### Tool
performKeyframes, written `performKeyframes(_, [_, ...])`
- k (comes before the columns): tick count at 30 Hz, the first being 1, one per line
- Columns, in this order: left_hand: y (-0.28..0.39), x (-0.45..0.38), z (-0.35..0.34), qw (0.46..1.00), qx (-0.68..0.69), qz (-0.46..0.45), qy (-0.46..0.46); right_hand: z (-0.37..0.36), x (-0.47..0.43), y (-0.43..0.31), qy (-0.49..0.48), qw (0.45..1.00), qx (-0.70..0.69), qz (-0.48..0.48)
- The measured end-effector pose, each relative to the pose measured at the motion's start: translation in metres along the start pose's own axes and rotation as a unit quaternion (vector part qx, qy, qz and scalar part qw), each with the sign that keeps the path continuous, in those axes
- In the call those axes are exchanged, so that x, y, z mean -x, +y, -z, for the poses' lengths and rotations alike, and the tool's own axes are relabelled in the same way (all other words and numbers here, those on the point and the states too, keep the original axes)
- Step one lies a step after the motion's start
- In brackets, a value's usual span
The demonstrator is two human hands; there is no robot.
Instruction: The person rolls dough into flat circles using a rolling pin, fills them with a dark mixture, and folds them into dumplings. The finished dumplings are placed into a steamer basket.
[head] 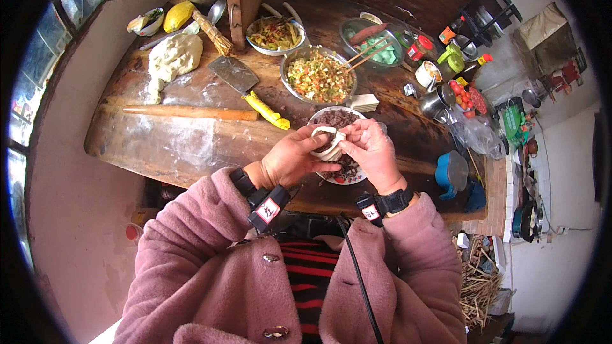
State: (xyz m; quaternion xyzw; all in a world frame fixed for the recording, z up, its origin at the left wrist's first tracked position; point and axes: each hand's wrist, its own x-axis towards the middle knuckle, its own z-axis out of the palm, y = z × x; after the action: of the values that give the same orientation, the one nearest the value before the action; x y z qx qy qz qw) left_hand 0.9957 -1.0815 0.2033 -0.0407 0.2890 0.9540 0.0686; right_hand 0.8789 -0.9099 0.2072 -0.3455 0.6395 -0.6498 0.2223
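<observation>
My left hand cups a round dough wrapper, its thumb resting on the near side of the opening. The wrapper is pleated along its right side and still gapes on top, showing dark filling inside. With thumb and fingertips, my right hand pinches the wrapper's right edge. Directly beneath both hands sits a white patterned bowl of dark, crumbly, purplish filling. The hands hide much of the bowl's middle.
Beyond the hands stand a metal bowl of diced vegetable filling with chopsticks and a bowl of cooked vegetables. Leftward lie a rolling pin, a cleaver with a yellow-wrapped handle, and a dough lump. A blue container is at right.
</observation>
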Motion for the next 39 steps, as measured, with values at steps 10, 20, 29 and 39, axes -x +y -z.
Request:
performKeyframes(10, [-0.019, -0.013, 0.019, 0.981, -0.175, 0.024, 0.084, -0.001, 0.005, -0.011, -0.040, 0.988, 0.144, 0.027])
performKeyframes(20, [-0.003, -0.004, 0.008, 0.991, -0.136, 0.010, 0.002, -0.004, 0.008, -0.018, -0.014, 0.986, 0.162, 0.046])
performKeyframes(29, [-0.016, -0.008, 0.005, 0.968, -0.205, 0.006, 0.143, -0.011, 0.008, -0.017, -0.027, 0.987, 0.157, -0.012])
performKeyframes(39, [0.003, -0.002, 0.001, 0.963, -0.264, 0.006, 0.053, -0.009, 0.006, -0.033, -0.056, 0.976, 0.198, 0.069])
